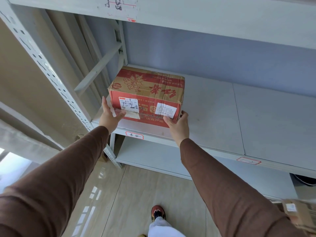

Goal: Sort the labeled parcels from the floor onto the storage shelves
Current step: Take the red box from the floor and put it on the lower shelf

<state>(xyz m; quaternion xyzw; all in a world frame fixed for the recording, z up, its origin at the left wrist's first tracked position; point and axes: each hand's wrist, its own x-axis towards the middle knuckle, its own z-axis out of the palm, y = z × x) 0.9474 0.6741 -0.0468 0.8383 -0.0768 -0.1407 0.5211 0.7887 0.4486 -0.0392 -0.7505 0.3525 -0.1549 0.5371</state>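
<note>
A red and brown cardboard parcel (147, 93) with two white labels on its near face sits at the left end of the white middle shelf (256, 117). My left hand (109, 115) presses flat against its near left corner, fingers spread. My right hand (177, 123) cups its near right bottom corner. Both arms wear brown sleeves. Another brown parcel (299, 214) shows at the lower right edge, partly cut off.
A perforated white upright (51, 74) stands left of the parcel. The shelf front carries red-bordered tags (134, 135). A lower shelf (153, 156) and an upper shelf (205, 12) frame the bay. My shoe (158, 212) rests on the tiled floor (136, 185).
</note>
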